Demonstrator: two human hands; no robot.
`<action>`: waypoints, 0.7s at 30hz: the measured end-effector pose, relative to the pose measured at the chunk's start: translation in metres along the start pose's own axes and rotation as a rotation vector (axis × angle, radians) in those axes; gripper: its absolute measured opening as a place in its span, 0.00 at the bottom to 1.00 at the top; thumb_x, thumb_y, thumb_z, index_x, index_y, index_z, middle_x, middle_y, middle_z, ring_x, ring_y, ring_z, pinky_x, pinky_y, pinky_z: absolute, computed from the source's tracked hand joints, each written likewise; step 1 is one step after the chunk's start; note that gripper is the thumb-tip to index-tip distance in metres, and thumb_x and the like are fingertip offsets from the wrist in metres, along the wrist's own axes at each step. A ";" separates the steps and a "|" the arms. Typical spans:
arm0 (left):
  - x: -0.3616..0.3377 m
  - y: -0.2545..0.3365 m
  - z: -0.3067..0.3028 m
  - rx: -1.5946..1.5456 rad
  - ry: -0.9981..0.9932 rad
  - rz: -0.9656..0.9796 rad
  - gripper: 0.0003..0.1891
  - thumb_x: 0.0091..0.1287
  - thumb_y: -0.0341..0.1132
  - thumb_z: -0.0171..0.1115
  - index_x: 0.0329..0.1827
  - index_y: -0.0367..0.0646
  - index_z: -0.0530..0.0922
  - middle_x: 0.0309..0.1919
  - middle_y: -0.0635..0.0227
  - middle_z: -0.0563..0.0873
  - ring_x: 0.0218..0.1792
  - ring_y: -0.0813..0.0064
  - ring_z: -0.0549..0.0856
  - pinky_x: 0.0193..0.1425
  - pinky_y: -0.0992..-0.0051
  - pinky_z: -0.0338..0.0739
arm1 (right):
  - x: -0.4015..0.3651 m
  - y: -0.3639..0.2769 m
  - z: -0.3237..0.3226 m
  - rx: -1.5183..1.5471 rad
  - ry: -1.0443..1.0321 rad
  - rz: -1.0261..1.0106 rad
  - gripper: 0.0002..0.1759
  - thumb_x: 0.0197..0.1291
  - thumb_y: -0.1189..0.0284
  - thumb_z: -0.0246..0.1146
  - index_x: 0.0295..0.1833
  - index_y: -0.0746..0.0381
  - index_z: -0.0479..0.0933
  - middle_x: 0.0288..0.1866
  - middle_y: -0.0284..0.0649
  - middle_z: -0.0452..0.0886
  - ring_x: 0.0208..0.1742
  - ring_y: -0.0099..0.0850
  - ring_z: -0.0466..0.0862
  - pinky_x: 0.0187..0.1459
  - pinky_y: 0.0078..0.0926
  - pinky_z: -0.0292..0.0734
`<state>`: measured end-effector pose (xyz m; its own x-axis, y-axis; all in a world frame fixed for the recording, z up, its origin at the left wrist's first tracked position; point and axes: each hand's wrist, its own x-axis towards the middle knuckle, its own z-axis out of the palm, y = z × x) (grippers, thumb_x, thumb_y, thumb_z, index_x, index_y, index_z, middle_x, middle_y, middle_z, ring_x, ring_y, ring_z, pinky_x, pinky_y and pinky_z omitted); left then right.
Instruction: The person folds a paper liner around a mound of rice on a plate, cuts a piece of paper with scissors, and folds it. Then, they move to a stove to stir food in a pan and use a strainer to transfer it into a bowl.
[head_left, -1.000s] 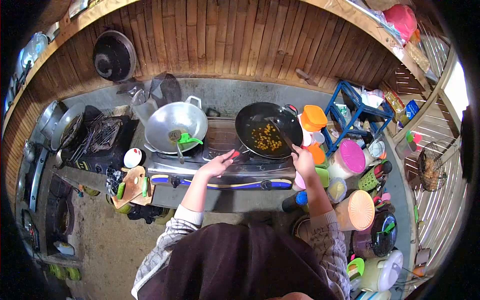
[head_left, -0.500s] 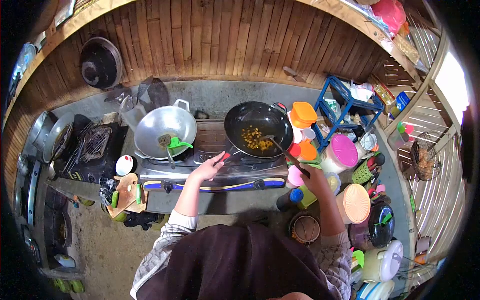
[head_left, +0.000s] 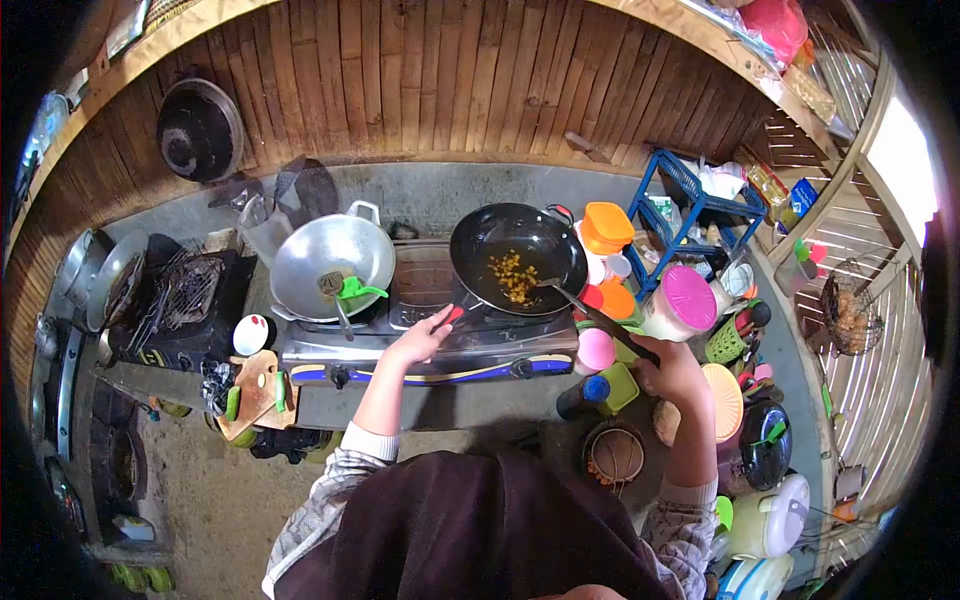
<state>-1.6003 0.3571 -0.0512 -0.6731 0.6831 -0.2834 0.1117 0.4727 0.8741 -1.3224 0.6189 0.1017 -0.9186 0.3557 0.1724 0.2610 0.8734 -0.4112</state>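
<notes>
A black wok (head_left: 500, 235) with small browned pieces of food (head_left: 514, 277) inside stands on the right burner of the gas stove (head_left: 440, 350). My left hand (head_left: 425, 338) has its fingers round the wok's red-tipped handle (head_left: 456, 314) at the front left. In my right hand (head_left: 675, 372) is the dark handle of a spatula (head_left: 605, 322), whose tip rests in the wok beside the food. A silver wok (head_left: 310, 250) sits on the left burner, holding a ladle and a green utensil (head_left: 358, 288).
Left of the stove lie a cutting board (head_left: 262, 400) with green vegetables, a red-spotted white bowl (head_left: 251, 334) and a black grill stove (head_left: 180, 325). To the right stand orange tubs (head_left: 606, 228), a pink-lidded container (head_left: 688, 298), a blue rack (head_left: 690, 180) and a blue-capped bottle (head_left: 583, 396).
My right hand has moved right and slightly down, drawing the spatula outward. The food pieces have shifted within the wok. My left hand stays at the handle.
</notes>
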 end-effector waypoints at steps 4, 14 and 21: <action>-0.001 0.002 -0.001 0.035 0.002 0.000 0.25 0.68 0.41 0.47 0.68 0.66 0.54 0.14 0.74 0.70 0.12 0.84 0.65 0.17 0.80 0.64 | 0.002 0.000 0.003 -0.058 -0.055 0.093 0.18 0.48 0.71 0.61 0.48 0.58 0.77 0.40 0.52 0.79 0.42 0.47 0.79 0.44 0.39 0.73; 0.005 -0.007 0.002 0.021 0.017 0.027 0.25 0.68 0.41 0.48 0.68 0.68 0.55 0.17 0.72 0.73 0.12 0.85 0.66 0.16 0.80 0.65 | 0.023 0.004 0.062 -0.010 -0.095 0.040 0.20 0.49 0.73 0.59 0.52 0.59 0.73 0.41 0.52 0.78 0.44 0.49 0.77 0.46 0.39 0.73; 0.002 -0.004 0.001 0.032 0.010 0.002 0.25 0.68 0.41 0.48 0.68 0.67 0.55 0.18 0.72 0.74 0.12 0.85 0.66 0.16 0.80 0.64 | 0.058 0.009 0.099 0.034 -0.055 0.033 0.22 0.50 0.73 0.59 0.54 0.59 0.72 0.42 0.54 0.77 0.44 0.49 0.77 0.45 0.40 0.72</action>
<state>-1.6014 0.3578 -0.0556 -0.6801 0.6785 -0.2778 0.1360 0.4891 0.8616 -1.4023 0.6141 0.0194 -0.9247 0.3646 0.1092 0.2823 0.8494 -0.4459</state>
